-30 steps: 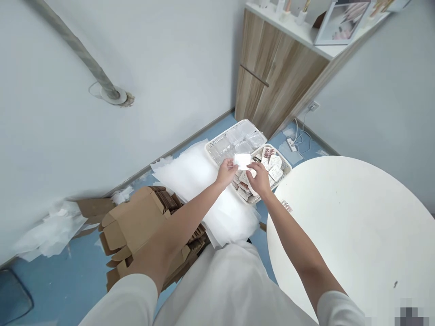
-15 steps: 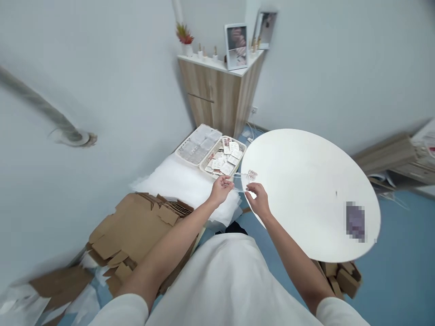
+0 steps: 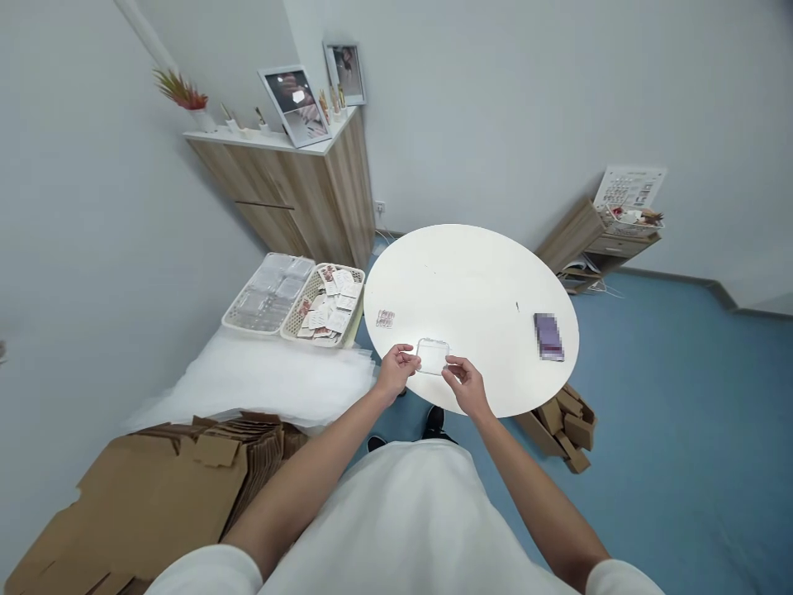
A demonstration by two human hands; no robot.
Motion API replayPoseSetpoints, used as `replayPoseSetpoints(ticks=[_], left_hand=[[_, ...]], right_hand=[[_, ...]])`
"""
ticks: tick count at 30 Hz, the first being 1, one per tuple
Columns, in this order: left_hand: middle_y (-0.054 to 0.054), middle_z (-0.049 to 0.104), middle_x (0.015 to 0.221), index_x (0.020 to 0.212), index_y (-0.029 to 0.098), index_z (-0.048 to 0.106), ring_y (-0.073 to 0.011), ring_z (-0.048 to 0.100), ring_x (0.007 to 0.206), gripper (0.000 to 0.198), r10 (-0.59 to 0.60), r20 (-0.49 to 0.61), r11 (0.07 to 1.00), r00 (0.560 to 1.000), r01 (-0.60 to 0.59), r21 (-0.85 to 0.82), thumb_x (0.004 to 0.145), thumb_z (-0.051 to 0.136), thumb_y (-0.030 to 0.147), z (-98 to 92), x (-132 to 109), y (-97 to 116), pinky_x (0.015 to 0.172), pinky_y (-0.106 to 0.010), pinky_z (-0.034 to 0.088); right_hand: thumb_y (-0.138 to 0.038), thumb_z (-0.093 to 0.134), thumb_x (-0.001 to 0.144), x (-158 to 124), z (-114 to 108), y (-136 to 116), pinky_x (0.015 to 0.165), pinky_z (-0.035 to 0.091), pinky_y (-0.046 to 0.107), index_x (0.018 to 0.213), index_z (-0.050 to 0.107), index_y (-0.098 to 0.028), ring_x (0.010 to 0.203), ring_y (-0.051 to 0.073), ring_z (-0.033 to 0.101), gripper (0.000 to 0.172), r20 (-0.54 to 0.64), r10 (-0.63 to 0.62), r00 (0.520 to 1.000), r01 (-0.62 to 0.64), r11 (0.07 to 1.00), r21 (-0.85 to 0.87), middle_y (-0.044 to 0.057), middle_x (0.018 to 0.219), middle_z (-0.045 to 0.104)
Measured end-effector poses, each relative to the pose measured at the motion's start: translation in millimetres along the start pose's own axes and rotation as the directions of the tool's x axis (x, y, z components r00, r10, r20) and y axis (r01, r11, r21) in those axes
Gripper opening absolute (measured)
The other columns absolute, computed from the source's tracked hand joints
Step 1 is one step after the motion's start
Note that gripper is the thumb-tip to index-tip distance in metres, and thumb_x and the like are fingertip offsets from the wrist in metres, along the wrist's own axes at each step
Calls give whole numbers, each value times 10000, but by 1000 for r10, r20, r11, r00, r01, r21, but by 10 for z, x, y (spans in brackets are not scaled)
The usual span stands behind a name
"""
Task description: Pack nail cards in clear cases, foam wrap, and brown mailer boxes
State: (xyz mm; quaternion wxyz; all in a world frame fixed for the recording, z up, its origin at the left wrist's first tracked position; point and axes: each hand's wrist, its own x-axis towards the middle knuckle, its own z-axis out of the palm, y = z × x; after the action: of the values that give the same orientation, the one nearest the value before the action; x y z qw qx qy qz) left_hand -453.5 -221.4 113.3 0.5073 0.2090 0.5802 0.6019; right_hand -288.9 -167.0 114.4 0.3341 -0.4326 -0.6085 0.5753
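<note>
Between my two hands is a clear plastic box (image 3: 432,357), held over the near edge of the round white table (image 3: 471,273). My left hand (image 3: 396,369) pinches its left side, and my right hand (image 3: 466,383) grips the right side with fingers and thumb. Through the clear walls only the white tabletop shows. Left of the box, a small set of reddish, patterned pieces (image 3: 385,319) lies on the table; it is too small to make out exactly.
Left of the table stand a basket of small white cards (image 3: 328,307) and a basket of clear boxes (image 3: 269,289), beside white foam sheets (image 3: 266,376). Flattened cardboard (image 3: 154,496) is stacked at lower left. A blurred purple item (image 3: 548,336) lies on the table's right.
My view has turned right. My hands and the clear box are now over the table rather than beside the baskets and the table's left edge.
</note>
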Motion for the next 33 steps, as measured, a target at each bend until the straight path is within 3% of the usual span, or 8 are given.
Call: replayPoseSetpoints(ticks=[6, 13, 18, 23, 25, 27, 30, 33], left_hand=[[16, 597, 672, 882, 176, 534, -88, 560, 603, 394, -64, 56, 997, 996, 66, -35, 574, 725, 328, 419, 162, -14, 597, -231, 413], [-9, 603, 706, 871, 173, 572, -109, 576, 650, 355, -83, 14, 995, 996, 82, 47, 601, 703, 362, 734, 352, -81, 629, -250, 428], [-46, 621, 803, 857, 169, 608, -144, 588, 738, 265, 47, -14, 979, 999, -43, 201, 654, 665, 330, 902, 452, -103, 738, -308, 455], [-70, 560, 1081, 992, 238, 597, -201, 546, 981, 294, 185, -63, 892, 981, -141, 430, 710, 615, 319, 1052, 399, -10, 817, -343, 440], [-64, 525, 1141, 1024, 265, 592, -212, 499, 1068, 329, 202, 4, 868, 979, -180, 462, 703, 625, 325, 1120, 367, 16, 866, -347, 420], [-68, 513, 1173, 1056, 269, 583, -219, 494, 1082, 367, 116, 118, 897, 986, -155, 414, 700, 631, 343, 1184, 354, 7, 867, -348, 425], [-88, 527, 1178, 1122, 238, 545, -220, 524, 1050, 425, -58, 257, 971, 965, -6, 239, 727, 605, 382, 1234, 387, -58, 841, -351, 444], [-98, 569, 1116, 1085, 195, 558, -207, 550, 1014, 406, -168, 285, 985, 944, 146, 96, 764, 543, 442, 1196, 470, -133, 846, -352, 442]], right_hand=[[-401, 665, 629, 231, -426, 43, 745, 488, 388, 930, 537, -214, 751, 166, 604, 377, -28, 105, 994, -99, 980, 172, 75, 986, 604], [-381, 687, 606, 558, -722, 111, 727, 481, 377, 930, 522, -203, 669, 146, 585, 405, 24, 176, 984, -176, 952, 251, 6, 734, 612], [-376, 688, 605, 666, -873, 138, 732, 477, 362, 925, 538, -200, 686, 145, 586, 395, 26, 198, 980, -199, 950, 242, 4, 730, 600], [-390, 669, 620, 724, -975, 112, 683, 488, 341, 924, 540, -199, 670, 144, 565, 382, -53, 209, 977, -198, 968, 156, 3, 707, 574], [-384, 664, 625, 725, -982, 72, 644, 487, 319, 921, 538, -205, 636, 133, 543, 368, -96, 193, 977, -183, 978, 98, -4, 691, 559], [-374, 658, 633, 713, -965, 17, 632, 485, 308, 919, 546, -213, 620, 126, 529, 348, -105, 157, 982, -154, 987, 41, -7, 693, 553], [-362, 634, 665, 682, -917, -64, 671, 487, 317, 940, 574, -226, 671, 133, 548, 313, -25, 65, 998, -66, 997, -34, 15, 789, 576], [-355, 578, 721, 651, -890, -91, 721, 485, 336, 946, 601, -232, 761, 153, 560, 258, 34, -26, 999, 31, 990, -137, 44, 898, 578]])
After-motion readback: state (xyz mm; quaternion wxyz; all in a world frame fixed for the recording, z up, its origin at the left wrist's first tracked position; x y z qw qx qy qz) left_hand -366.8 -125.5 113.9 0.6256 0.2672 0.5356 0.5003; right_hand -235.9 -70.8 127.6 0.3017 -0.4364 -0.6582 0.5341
